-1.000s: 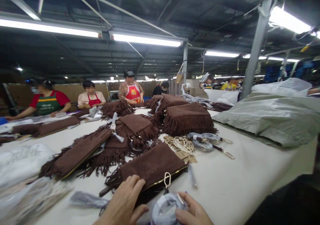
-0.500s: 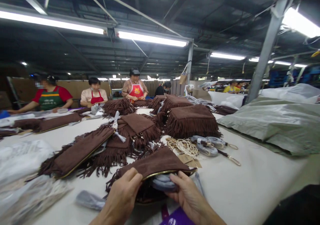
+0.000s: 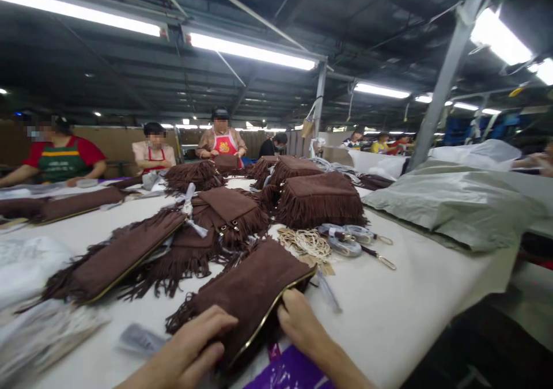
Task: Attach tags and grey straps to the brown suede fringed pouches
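A dark brown suede fringed bag [image 3: 254,285] lies in front of me, a gold zip along its near edge gaping. My left hand [image 3: 201,343] rests on the bag's left end, fingers loosely stretched and thumb apart. At the right part of the zip opening, my right hand [image 3: 302,323] is closed with knuckles up; its fingertips are hidden at or inside the mouth, and what they hold cannot be made out. Below the bag lies a purple plastic piece [image 3: 289,371]. Clear wrapping [image 3: 330,291] sticks out beyond the bag's right corner.
More fringed bags [image 3: 322,199] are heaped across the white table [image 3: 389,308]. Cream cords [image 3: 305,245] and wrapped straps with metal clips [image 3: 349,242] lie right of centre. A grey-green sheet [image 3: 449,201] covers the right side. Co-workers [image 3: 222,138] work along the far side.
The grey wrapped bundle in my right hand has gone out of sight at the bag's opening. My left hand has loosened from the zip edge onto the suede. The view has shifted right.
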Available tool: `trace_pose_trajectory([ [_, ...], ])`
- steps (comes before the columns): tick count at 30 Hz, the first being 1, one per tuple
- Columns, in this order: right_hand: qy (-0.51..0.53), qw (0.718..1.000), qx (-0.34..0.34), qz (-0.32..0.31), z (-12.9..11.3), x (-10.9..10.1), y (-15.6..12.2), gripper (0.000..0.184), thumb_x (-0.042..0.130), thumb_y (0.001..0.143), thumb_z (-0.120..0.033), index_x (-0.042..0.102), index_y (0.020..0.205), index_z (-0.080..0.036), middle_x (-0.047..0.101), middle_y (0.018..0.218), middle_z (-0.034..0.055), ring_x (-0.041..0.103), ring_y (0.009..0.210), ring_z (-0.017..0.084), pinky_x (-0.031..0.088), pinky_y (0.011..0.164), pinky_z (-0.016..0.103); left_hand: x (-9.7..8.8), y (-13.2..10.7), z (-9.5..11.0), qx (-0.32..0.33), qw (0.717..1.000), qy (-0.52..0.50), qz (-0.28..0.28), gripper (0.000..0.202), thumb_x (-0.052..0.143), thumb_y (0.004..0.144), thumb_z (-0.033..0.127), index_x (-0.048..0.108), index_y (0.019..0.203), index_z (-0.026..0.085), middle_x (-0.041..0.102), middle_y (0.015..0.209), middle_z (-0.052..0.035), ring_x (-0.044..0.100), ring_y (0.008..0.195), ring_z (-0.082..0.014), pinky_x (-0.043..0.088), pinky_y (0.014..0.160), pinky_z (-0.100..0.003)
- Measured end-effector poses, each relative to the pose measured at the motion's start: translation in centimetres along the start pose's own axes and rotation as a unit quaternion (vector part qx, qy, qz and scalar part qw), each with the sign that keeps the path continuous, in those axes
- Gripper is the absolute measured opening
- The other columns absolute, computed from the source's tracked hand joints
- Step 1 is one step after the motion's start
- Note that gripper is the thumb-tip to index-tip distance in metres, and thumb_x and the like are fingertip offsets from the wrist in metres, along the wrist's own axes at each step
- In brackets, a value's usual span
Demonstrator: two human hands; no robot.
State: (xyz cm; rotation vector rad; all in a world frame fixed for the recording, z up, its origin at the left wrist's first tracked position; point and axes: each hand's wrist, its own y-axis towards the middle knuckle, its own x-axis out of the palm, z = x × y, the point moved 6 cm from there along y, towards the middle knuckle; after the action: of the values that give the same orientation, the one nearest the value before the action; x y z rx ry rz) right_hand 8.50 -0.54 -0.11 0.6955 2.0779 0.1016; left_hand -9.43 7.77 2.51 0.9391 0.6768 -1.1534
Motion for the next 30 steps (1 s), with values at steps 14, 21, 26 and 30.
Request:
trace_pose_trajectory([
  [14,-0.137,0.986,0.082,0.044,13.1,-6.9,0.9,0.06,0.042,0.08,-0.024,0.043,0.137,-0.006,0.066,0.115,0.0209,0.063,0.105,0.032,0.047,0.085,0.041,-3.3,-2.2,4.3,-0.057,0.992,0.108,-0.004,0.039,0.047,0.084,0.012,0.057,0.119,0.026,0.058,0.124,-0.0076,0.055,0.109,-0.0224,0.046,0.092,-0.033],
  [21,0.072,0.992,0.084,-0.06,10.0,-7.1,-2.3,0.04,0.049,0.073,-0.027,0.053,0.112,-0.017,0.056,0.059,-0.0055,0.057,0.059,0.019,0.041,0.059,0.028,-0.3,-0.1,-0.6,-0.11,0.954,0.266,-0.076,0.024,0.049,0.081,0.007,0.063,0.095,0.021,0.062,0.116,-0.0084,0.059,0.1,-0.0266,0.049,0.085,-0.04],
  [26,0.342,0.92,0.173,-0.087,9.0,-4.5,-6.7,0.028,0.065,0.068,-0.034,0.045,0.084,-0.023,0.046,0.051,-0.0117,0.038,0.044,0.009,0.027,0.046,0.021,-1.6,0.6,-0.7,-0.107,0.963,0.234,0.082,0.039,0.035,0.076,-0.002,0.061,0.096,0.019,0.062,0.108,-0.0107,0.058,0.095,-0.0241,0.047,0.083,-0.037],
  [30,0.405,0.893,0.187,-0.051,8.0,-2.7,-7.3,0.04,0.071,0.066,-0.045,0.039,0.077,-0.025,0.047,0.052,-0.0111,0.04,0.044,0.008,0.029,0.046,0.02,2.5,3.8,4.6,-0.082,0.996,-0.004,0.036,0.017,0.044,0.087,0.021,0.06,0.088,0.02,0.065,0.088,-0.0052,0.059,0.078,-0.0191,0.044,0.069,-0.027],
])
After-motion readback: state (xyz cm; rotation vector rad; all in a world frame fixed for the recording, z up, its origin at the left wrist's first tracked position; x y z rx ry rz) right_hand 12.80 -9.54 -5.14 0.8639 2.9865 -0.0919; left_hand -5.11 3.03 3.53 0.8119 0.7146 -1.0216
